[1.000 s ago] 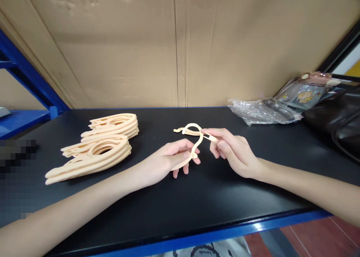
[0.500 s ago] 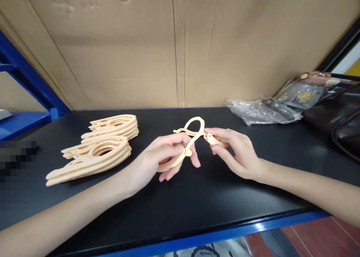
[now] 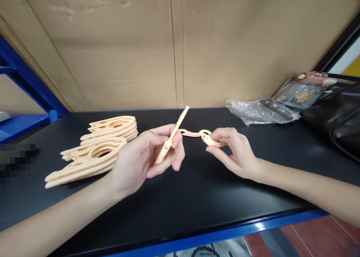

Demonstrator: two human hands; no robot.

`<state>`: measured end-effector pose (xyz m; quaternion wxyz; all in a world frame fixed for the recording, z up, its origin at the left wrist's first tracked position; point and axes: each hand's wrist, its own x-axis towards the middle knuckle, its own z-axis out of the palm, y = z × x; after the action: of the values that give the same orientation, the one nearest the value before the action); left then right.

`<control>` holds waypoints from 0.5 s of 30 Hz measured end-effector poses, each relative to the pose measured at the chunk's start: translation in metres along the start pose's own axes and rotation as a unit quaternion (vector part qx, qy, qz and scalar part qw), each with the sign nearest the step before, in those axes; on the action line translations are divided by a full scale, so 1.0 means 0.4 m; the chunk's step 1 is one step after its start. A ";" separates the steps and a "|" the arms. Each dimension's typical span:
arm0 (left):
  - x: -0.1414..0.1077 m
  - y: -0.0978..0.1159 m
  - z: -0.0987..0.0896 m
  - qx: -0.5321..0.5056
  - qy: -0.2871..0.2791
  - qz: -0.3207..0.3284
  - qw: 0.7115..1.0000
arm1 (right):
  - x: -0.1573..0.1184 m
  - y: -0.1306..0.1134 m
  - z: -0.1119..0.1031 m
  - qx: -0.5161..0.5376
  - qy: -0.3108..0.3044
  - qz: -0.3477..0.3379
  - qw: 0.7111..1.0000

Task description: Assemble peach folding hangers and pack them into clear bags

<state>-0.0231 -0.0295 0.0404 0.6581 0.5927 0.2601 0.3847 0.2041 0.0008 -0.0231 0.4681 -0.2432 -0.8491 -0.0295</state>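
The left hand [image 3: 137,156] and right hand [image 3: 240,152] are bare, with slim fingers [image 3: 179,156], narrow wrists [image 3: 258,169] and slender, uncovered forearms [image 3: 306,191].

The tabletop [image 3: 194,171] is free between left fingers [image 3: 177,157] and right fingers [image 3: 218,133]; beyond lies a pale piece [image 3: 191,134], leftward stand stacked pieces [image 3: 92,164].

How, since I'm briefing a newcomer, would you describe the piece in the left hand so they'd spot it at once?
Over the black table, in front of the cardboard, find the left hand. It holds the cream piece, slanting up to the right. Unlike the stacked pieces at left, which show round openings, this one appears nearly edge-on, like a thin bar.
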 end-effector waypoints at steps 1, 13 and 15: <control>0.003 -0.005 0.000 0.006 0.012 0.002 1.000 | 0.002 0.000 0.000 -0.008 0.000 -0.005 1.000; 0.027 -0.073 -0.020 0.222 0.085 0.002 0.971 | 0.016 0.000 0.000 -0.081 -0.101 0.000 0.992; 0.026 -0.077 -0.025 0.236 0.077 -0.008 0.969 | 0.015 0.004 0.003 -0.086 -0.117 0.007 0.989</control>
<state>-0.0188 -0.0152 0.0097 0.4804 0.6981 0.3980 0.3513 0.2012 0.0050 -0.0192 0.3433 -0.2899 -0.8906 -0.0703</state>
